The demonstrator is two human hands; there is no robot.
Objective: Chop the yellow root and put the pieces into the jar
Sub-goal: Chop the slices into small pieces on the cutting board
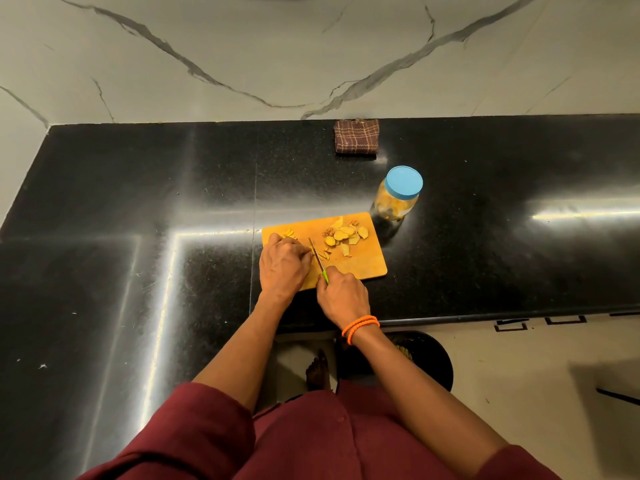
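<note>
While slicing at frame centre: left hand (284,263) curled over yellow root (289,233) on cutting board (363,265), right hand (341,292) gripping knife (317,254). Best kept: knuckles forward, fingertips tucked. Lidded jar (398,195) just upper right of board.

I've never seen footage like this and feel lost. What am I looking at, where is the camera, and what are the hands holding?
No machine here: a person wears a camera on the head, looking down at their own hands over a black counter. The right hand grips a green-handled knife. The left hand holds down a yellow root, mostly hidden beneath it, on an orange board. Cut pieces lie on the board. Beside it stands a jar with its blue lid on; a folded cloth lies farther back.
</note>
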